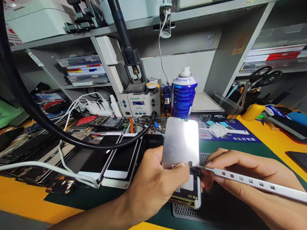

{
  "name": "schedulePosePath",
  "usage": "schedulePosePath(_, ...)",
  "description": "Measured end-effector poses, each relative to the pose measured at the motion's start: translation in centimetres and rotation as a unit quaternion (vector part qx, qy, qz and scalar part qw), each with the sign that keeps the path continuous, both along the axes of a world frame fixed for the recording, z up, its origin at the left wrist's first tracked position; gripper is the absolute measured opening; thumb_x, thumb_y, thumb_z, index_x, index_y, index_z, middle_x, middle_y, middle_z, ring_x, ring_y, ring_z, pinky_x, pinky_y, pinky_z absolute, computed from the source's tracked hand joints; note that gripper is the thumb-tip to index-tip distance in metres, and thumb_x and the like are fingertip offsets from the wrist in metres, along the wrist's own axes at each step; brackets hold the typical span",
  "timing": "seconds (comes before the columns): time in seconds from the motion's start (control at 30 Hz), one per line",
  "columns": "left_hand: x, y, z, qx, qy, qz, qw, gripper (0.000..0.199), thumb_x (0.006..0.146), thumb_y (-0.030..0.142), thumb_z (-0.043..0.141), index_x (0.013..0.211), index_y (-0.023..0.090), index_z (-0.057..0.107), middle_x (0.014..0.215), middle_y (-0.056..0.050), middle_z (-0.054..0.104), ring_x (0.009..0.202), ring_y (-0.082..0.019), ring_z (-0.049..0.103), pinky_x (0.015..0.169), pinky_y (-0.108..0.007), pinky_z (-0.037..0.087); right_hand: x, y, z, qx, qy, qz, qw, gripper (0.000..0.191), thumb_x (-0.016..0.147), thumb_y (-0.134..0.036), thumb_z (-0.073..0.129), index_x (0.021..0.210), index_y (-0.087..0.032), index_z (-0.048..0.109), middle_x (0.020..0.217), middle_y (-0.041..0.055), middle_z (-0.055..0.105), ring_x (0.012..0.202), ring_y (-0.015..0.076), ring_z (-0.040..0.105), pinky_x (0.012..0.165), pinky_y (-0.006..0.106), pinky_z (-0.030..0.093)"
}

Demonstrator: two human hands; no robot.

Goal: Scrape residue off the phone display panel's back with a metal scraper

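Note:
My left hand (155, 182) grips a phone screen assembly (181, 143) by its lower part, its shiny metal back facing me and tilted up off the bench. The thumb presses near a small black connector at the panel's lower right. My right hand (242, 179) holds a long white flat tool (251, 182) with small red and grey markings. The tool's thin metal tip touches that connector next to my left thumb. Both hands hover over a black perforated mat (216, 204).
Several phones with white bezels (115, 156) lie to the left, beside white cables (48, 167) and a thick black hose (43, 124). Behind stand a soldering station (140, 103) and a blue spray can (184, 95). A yellow bench edge (275, 140) and scissors (265, 76) sit at the right.

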State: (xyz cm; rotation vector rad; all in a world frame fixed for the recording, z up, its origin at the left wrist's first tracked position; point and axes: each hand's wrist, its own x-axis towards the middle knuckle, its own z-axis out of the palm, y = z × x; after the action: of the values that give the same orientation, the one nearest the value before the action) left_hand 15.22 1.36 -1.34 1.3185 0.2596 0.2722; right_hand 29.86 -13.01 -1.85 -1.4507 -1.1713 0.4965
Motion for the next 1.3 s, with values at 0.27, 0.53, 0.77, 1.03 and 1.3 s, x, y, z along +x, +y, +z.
schedulePosePath(0.27, -0.04, -0.01, -0.05, 0.000, 0.006, 0.004, 1.000, 0.023, 0.089, 0.014, 0.053, 0.101, 0.013, 0.074, 0.077, -0.006, 0.068, 0.069, -0.017, 0.060, 0.070, -0.033, 0.050, -0.10, -0.18, -0.26, -0.003, 0.000, -0.018, 1.000, 0.005, 0.082, -0.034, 0.073, 0.081, -0.032, 0.077, 0.076, 0.0005, 0.074, 0.064, 0.0184, 0.071, 0.056, 0.019, 0.058)
schedulePosePath(0.53, 0.04, -0.10, 0.10, -0.003, -0.006, -0.001, 1.000, 0.024, 0.091, 0.012, 0.053, 0.101, 0.013, 0.074, 0.078, -0.006, 0.070, 0.070, -0.019, 0.064, 0.070, -0.032, 0.051, -0.26, -0.19, -0.38, -0.014, 0.022, -0.029, 0.999, 0.006, 0.079, -0.036, 0.075, 0.079, -0.031, 0.077, 0.078, 0.0016, 0.074, 0.065, 0.0194, 0.072, 0.056, 0.020, 0.058)
schedulePosePath(0.77, -0.04, -0.09, 0.22, -0.018, -0.012, -0.012, 1.000, 0.026, 0.090, 0.011, 0.052, 0.102, 0.014, 0.075, 0.080, -0.007, 0.070, 0.072, -0.019, 0.065, 0.073, -0.032, 0.052, -0.32, -0.12, -0.09, -0.021, 0.046, -0.012, 0.999, 0.007, 0.080, -0.034, 0.074, 0.082, -0.028, 0.078, 0.080, 0.0044, 0.074, 0.069, 0.0220, 0.072, 0.059, 0.023, 0.060)
schedulePosePath(1.03, 0.00, -0.23, 0.34, -0.017, -0.011, -0.014, 1.000, 0.027, 0.090, 0.010, 0.050, 0.098, 0.014, 0.075, 0.079, -0.006, 0.070, 0.072, -0.019, 0.065, 0.072, -0.033, 0.051, -0.02, -0.32, -0.11, -0.018, 0.041, 0.009, 0.999, 0.008, 0.084, -0.032, 0.070, 0.084, -0.029, 0.077, 0.079, 0.0025, 0.074, 0.069, 0.0190, 0.071, 0.062, 0.021, 0.059)
schedulePosePath(1.3, -0.07, -0.21, 0.47, -0.013, -0.004, -0.013, 1.000, 0.025, 0.089, 0.010, 0.050, 0.093, 0.014, 0.074, 0.077, -0.007, 0.070, 0.071, -0.020, 0.065, 0.072, -0.033, 0.051, -0.13, -0.31, -0.24, -0.014, 0.062, 0.003, 0.998, 0.007, 0.083, -0.032, 0.071, 0.083, -0.028, 0.077, 0.078, 0.0037, 0.074, 0.069, 0.0211, 0.072, 0.062, 0.024, 0.061)
